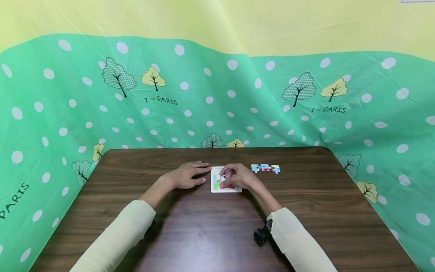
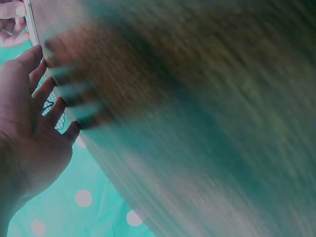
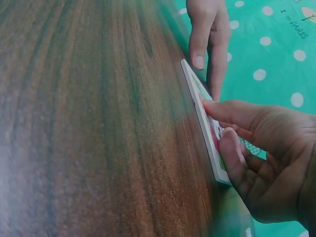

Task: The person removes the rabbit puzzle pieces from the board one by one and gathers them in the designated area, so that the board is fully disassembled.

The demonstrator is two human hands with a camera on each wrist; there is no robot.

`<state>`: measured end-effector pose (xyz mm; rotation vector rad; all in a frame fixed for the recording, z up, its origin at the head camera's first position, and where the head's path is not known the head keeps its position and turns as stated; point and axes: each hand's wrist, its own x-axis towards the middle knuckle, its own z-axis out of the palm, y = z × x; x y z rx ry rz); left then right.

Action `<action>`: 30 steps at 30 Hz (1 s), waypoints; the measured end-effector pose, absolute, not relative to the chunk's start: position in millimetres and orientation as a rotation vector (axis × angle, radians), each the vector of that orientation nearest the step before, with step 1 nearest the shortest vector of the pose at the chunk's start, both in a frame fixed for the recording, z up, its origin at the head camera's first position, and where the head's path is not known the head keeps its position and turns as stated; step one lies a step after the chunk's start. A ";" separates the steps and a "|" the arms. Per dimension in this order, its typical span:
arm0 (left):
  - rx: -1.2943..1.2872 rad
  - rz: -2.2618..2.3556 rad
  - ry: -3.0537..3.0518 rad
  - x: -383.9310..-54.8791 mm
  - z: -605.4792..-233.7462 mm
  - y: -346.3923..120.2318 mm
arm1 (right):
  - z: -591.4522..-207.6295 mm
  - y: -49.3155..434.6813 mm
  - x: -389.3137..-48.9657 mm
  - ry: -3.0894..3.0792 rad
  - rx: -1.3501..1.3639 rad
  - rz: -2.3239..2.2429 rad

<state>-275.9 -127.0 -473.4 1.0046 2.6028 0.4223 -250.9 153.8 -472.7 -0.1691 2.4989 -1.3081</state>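
Observation:
A small square jigsaw puzzle (image 1: pixel 212 185) in a white frame lies on the table, its colourful picture partly covered by my right hand (image 1: pixel 239 176). The top strip inside the frame shows plain white. With thumb and fingers curled down onto the picture, my right hand (image 3: pixel 269 153) pinches at a puzzle piece, mostly hidden under the fingers. Flat on the table to the left lies my left hand (image 1: pixel 186 175), fingers extended, its index fingertip right at the frame's upper left corner. Spread fingers of the left hand (image 2: pixel 37 118) also show in the left wrist view.
Several loose puzzle pieces (image 1: pixel 265 168) lie in a row right of the frame. The dark wooden table (image 1: pixel 210 234) ends at a green dotted curtain (image 1: pixel 210 113) behind. A black wrist device (image 1: pixel 261 235) sits by the right sleeve.

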 end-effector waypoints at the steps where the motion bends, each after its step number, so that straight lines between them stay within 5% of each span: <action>1: 1.003 0.417 2.601 -276.2 -473.2 -127.0 | -472.4 153.9 -250.8 2.496 -0.171 -1.314; 30: 1.027 0.469 2.595 -286.1 -486.8 -130.8 | -467.9 150.7 -248.0 2.473 -0.190 -1.336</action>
